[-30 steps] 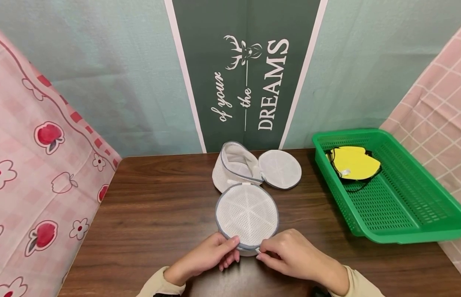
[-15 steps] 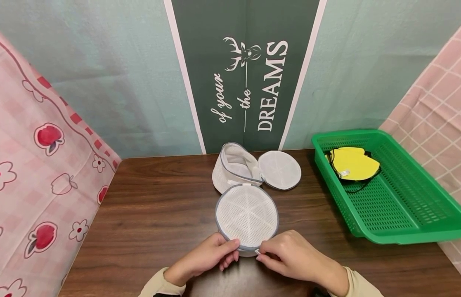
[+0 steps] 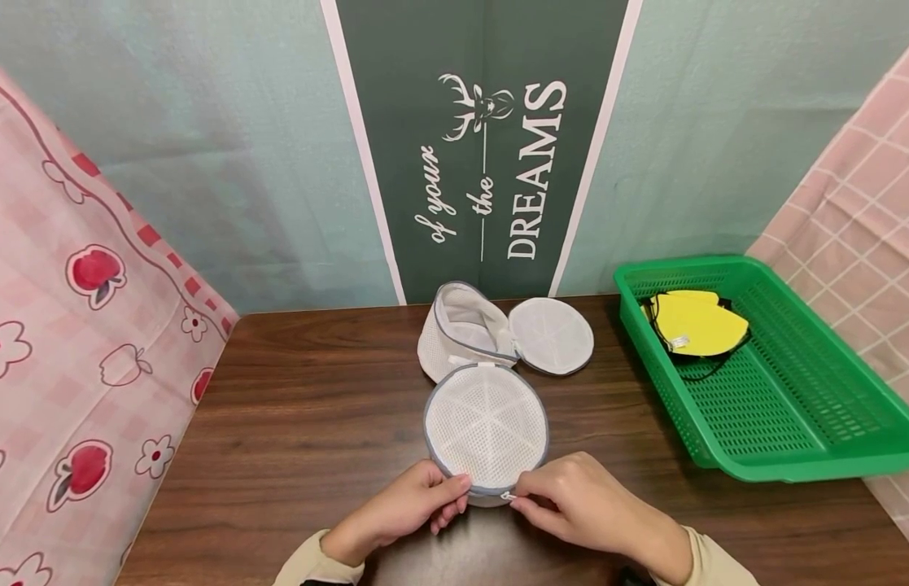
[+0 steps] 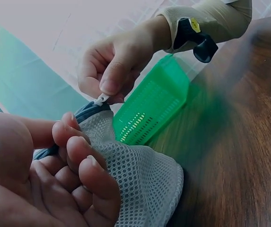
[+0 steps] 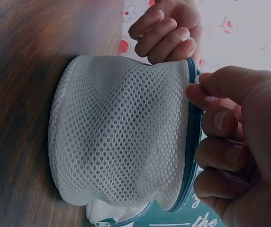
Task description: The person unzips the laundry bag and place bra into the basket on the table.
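Note:
A round white mesh laundry bag with a blue-grey zipped rim stands on the table, its lid lying flat over the top. My left hand pinches the rim at the near left side, thumb on top and the other fingers curled below. Just to the right, my right hand pinches the small white zipper pull between thumb and forefinger. The right wrist view shows the bag's mesh side wall bulging, with the zipper band running along its edge. Behind it lies a second mesh bag, unzipped, its round lid folded out rightward.
At the right stands a green plastic basket holding a yellow item with black cords. The brown wooden table ends at hanging cloths at the back and both sides.
The right fingertips have shifted very slightly to the right, and more of the white zipper pull shows. The left hand keeps its grip and the bag stays nearly in place.

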`<state>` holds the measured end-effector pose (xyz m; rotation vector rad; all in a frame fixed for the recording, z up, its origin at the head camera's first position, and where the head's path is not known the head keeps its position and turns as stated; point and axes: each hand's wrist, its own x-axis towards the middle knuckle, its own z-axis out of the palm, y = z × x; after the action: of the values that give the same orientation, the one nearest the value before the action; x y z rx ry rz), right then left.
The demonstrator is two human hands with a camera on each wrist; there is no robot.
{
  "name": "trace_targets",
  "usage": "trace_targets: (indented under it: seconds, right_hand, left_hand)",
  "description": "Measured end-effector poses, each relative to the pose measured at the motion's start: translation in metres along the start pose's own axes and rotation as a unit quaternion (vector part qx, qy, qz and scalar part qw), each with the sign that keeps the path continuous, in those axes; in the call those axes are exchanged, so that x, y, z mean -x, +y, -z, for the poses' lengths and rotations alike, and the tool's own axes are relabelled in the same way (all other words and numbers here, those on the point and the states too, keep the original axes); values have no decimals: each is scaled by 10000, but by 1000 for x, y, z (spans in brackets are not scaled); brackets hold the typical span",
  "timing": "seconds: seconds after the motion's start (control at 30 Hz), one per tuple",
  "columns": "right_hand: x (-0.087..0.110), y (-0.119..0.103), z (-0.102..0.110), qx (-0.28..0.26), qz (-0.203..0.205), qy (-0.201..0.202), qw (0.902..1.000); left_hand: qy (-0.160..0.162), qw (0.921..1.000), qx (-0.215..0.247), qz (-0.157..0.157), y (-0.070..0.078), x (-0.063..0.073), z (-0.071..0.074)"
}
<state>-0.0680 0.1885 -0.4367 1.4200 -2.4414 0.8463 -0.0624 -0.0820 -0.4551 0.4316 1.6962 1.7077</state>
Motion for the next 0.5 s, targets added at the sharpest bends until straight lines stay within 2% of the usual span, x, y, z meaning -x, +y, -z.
trace_targets:
  seconds: [0.5]
  right_hand:
    - [1, 3, 5, 79, 26, 58, 9999]
  left_hand:
    - [-90, 9999, -47, 41, 2, 1, 0]
